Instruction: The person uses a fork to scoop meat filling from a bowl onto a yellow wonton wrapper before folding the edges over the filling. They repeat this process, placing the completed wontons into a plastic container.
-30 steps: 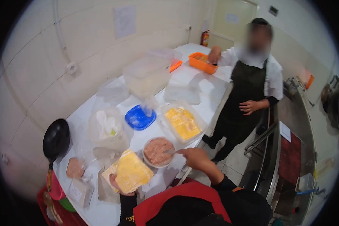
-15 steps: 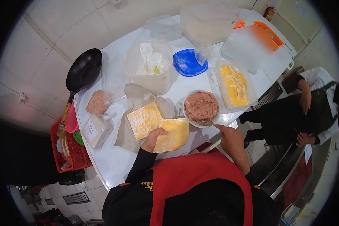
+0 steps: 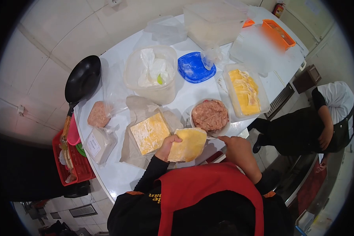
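A thin yellow wrapper [image 3: 188, 144] is held up by the left hand [image 3: 170, 144], with the thumb closed over its left edge; the fingers are hidden behind it. The wrapper sits just below the bowl of pink minced meat [image 3: 210, 115] and covers a bit of its rim. The right hand [image 3: 235, 146] is seen at the table edge, touching the bowl's lower right side; whether something is gripped cannot be told. A stack of yellow wrappers [image 3: 150, 133] lies on paper beside the left hand. A co-worker [image 3: 303, 126] is partly cut off at the right.
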Demonstrator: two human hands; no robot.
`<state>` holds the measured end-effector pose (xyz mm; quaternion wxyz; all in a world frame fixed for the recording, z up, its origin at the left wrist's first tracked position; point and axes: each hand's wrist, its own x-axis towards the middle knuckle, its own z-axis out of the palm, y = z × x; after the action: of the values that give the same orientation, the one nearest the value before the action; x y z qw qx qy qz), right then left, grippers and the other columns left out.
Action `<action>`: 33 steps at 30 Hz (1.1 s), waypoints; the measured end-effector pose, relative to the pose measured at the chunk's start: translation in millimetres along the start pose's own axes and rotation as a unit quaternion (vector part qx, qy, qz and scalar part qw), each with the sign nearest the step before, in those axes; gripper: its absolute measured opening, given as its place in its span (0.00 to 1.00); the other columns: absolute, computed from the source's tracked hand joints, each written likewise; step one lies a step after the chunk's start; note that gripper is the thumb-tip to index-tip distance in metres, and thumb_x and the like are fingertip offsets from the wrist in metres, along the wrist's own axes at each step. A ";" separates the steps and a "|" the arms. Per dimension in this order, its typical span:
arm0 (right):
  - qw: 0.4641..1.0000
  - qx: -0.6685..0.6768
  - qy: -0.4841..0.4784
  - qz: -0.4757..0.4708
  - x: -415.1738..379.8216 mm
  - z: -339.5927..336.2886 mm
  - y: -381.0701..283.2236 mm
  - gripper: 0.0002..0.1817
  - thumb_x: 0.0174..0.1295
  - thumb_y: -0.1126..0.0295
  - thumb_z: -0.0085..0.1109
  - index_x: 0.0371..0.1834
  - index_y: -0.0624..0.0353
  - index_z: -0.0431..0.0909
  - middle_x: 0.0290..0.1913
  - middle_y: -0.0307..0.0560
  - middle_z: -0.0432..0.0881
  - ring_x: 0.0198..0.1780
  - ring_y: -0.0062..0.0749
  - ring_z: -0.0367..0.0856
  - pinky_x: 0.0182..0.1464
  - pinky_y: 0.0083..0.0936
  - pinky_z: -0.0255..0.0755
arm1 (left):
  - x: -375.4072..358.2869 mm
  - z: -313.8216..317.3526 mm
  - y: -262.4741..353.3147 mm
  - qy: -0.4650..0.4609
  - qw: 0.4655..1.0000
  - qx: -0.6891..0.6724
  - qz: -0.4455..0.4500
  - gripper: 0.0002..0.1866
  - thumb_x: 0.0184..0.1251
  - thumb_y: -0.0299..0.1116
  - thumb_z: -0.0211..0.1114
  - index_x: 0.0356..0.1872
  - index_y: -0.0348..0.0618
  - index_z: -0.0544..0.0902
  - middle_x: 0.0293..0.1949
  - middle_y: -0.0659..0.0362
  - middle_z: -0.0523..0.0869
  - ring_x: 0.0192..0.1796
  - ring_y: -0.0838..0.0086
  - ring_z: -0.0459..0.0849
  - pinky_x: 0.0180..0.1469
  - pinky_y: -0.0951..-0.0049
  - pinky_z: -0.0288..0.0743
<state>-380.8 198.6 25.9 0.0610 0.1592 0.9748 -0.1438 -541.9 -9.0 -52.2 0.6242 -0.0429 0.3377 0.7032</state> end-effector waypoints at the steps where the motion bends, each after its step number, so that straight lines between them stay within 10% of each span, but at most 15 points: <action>1: 1.000 0.001 -0.006 -0.010 0.5 -4.8 2.5 0.22 0.46 0.77 0.54 0.47 0.47 0.81 0.27 0.49 0.81 0.29 0.45 0.82 0.32 0.38 0.75 | 1.3 -1.8 -1.0 -0.007 1.000 -0.002 0.005 0.32 0.52 0.36 0.52 0.61 0.33 0.67 0.56 0.45 0.76 0.55 0.54 0.78 0.58 0.58 0.70; 33: 0.997 0.034 0.034 0.064 -2.9 -6.6 -0.7 0.18 0.54 0.74 0.53 0.47 0.44 0.81 0.30 0.50 0.82 0.31 0.46 0.82 0.34 0.39 0.74 | -0.3 -2.2 -0.7 0.016 0.999 0.040 -0.004 0.31 0.52 0.35 0.52 0.61 0.34 0.67 0.56 0.45 0.76 0.53 0.54 0.79 0.56 0.58 0.73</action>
<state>-378.8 199.0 32.8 0.0311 0.2282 0.9587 -0.1671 -542.0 -10.5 -54.0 0.6230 -0.0302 0.3756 0.6855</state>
